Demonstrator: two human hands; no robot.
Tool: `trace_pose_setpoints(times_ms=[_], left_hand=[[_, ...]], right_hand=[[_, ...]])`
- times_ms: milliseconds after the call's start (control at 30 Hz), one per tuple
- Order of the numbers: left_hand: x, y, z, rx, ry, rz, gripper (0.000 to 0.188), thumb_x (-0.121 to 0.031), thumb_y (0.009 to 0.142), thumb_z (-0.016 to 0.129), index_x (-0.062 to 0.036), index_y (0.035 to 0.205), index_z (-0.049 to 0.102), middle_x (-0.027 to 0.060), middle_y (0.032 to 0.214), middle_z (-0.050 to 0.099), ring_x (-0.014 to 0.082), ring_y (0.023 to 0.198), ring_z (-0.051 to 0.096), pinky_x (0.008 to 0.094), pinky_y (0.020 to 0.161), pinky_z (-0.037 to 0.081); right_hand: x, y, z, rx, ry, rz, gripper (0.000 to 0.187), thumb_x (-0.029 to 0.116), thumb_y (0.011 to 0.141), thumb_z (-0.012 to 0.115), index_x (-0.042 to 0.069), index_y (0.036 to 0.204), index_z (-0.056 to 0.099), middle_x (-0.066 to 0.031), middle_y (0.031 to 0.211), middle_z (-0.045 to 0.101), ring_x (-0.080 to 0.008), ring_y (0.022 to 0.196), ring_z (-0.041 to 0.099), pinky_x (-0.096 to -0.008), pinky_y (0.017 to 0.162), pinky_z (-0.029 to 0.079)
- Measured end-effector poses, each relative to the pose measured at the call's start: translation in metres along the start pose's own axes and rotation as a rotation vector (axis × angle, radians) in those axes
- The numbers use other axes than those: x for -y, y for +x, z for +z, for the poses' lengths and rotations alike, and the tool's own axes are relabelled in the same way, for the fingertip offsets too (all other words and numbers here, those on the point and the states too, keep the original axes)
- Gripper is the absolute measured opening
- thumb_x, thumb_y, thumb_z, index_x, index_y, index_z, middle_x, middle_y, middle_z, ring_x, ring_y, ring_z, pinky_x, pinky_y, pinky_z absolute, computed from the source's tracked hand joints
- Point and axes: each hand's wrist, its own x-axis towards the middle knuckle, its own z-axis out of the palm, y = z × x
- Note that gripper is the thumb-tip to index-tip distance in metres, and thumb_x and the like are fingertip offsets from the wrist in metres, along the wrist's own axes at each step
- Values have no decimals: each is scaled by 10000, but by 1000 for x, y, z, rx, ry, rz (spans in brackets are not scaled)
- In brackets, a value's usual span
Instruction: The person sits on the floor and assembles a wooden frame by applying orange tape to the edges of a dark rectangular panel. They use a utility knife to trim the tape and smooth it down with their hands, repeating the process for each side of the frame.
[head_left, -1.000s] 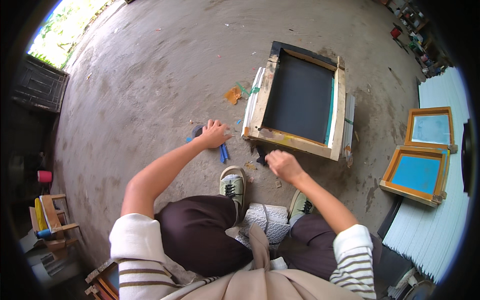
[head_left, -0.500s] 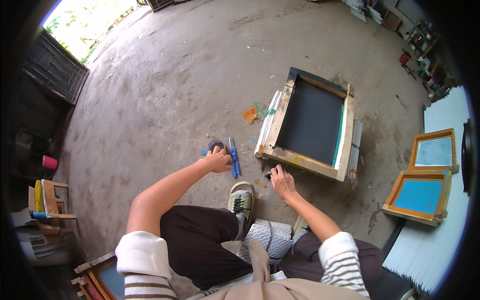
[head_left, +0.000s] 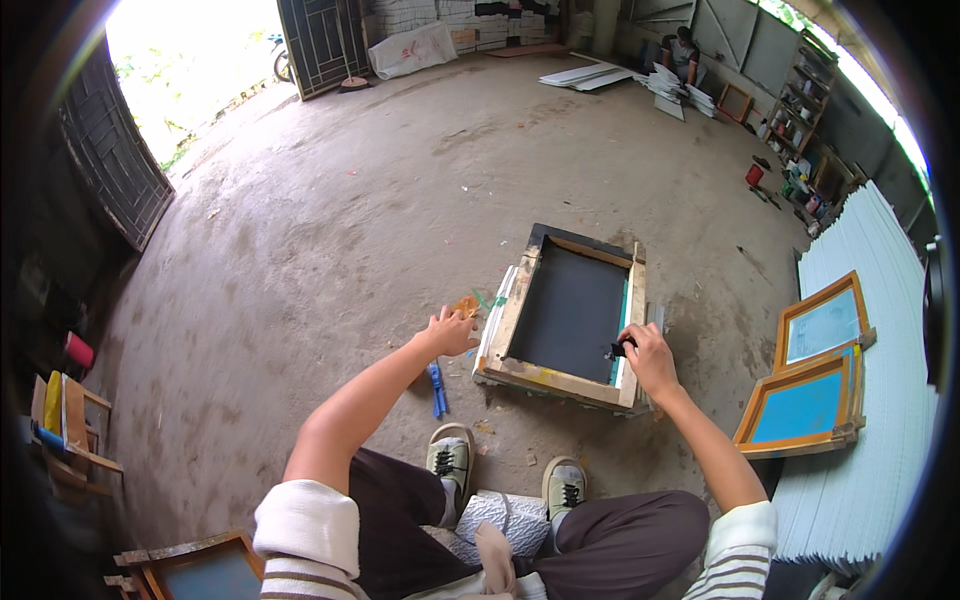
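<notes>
A wooden screen frame (head_left: 520, 310) with a dark panel (head_left: 572, 310) stands on a white stack (head_left: 494, 322) on the floor in front of me. At the frame's left side, my left hand (head_left: 448, 334) reaches out with its fingers apart, holding nothing I can see. An orange scrap (head_left: 466, 304) and a green strip (head_left: 486, 300) show just beyond its fingers. My right hand (head_left: 652, 360) is closed on a small black object (head_left: 619, 349) by the frame's right rail; its kind is unclear. A blue cutter (head_left: 438, 391) lies on the floor below my left hand.
My shoes (head_left: 450, 455) flank a silvery wrapped bundle (head_left: 505, 523). Two orange-framed screens (head_left: 800, 405) lean on a tall white stack (head_left: 880, 350) at right. A wooden stool (head_left: 72, 430) stands at left. Far back, a person (head_left: 681, 58) sits near white sheets (head_left: 590, 75).
The view has tilted up. My left hand has left the dark round roll and moved toward the frame's left side. My right hand has carried the black object to the frame's right rail.
</notes>
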Motion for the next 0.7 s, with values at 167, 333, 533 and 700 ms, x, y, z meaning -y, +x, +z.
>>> trace_pose_setpoints(times_ms=[167,333,533,700], left_hand=[[-14,47,38,-159,-232,-129,584,-478,898,531,-92,1328,445,190,1357,424,416,1299,328,592,994,347],[-1,80,106,-417,-510,-167,625,-506,910,503,-58,1336,407,208,1312,448,422,1221,406,534,968,395],[-20,104,138,-413,-855,-503,599,-581,910,466,-153,1329,482,179,1272,440,362,1213,390,481,1015,317],[-30,98,136,-388,-934,-558,572,-572,919,451,-193,1348,458,171,1302,401,352,1239,352,529,1022,276]], right_hand=[[-52,3,32,50,72,16,75,29,813,604,51,878,635,-109,880,603,-289,953,548,-394,828,465],[-69,15,92,212,246,53,66,-3,795,613,12,858,628,-143,912,595,-322,932,576,-397,821,475],[-84,26,133,622,285,27,109,28,723,696,18,826,661,-130,820,613,-310,924,581,-388,826,471],[-74,32,137,609,231,-21,125,83,686,747,50,708,628,-54,748,573,-229,865,502,-362,794,423]])
